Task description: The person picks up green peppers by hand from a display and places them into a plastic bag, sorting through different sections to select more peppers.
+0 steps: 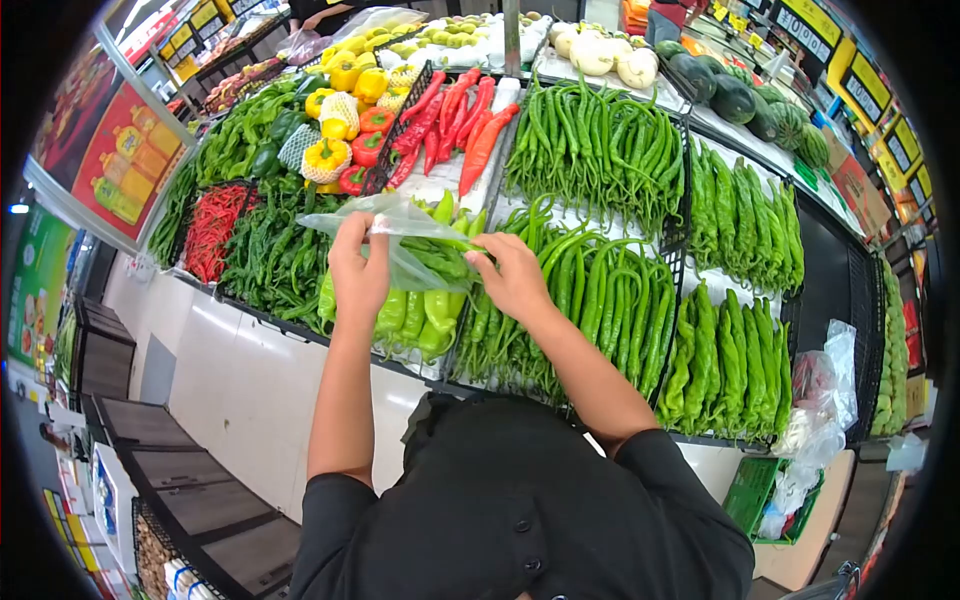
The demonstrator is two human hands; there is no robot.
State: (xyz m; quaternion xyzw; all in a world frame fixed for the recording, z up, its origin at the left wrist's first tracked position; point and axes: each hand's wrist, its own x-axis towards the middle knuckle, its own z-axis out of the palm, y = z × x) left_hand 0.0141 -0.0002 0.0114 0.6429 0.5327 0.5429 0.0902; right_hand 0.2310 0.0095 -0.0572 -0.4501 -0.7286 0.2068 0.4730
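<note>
A clear plastic bag (pixel 405 262) is stretched between my two hands over the pepper display. My left hand (pixel 360 262) pinches one side of it, fingers bent upward. The other side is gripped between the thumb and fingers of my right hand (pixel 510 272). Green shows through the thin film. Just below the bag lie pale green peppers (pixel 418 318). Long green chili peppers (pixel 605 300) fill the section beside my right hand, and dark green wrinkled peppers (pixel 275 255) are heaped to the left of my left hand.
Red chilies (pixel 213 232), long red peppers (pixel 455 120) and yellow bell peppers (pixel 345 75) sit farther back and left. More green peppers (pixel 745 210) lie at right, with watermelons (pixel 730 97) behind. A green crate (pixel 748 492) stands low at right. Black dividers (pixel 676 215) separate the sections.
</note>
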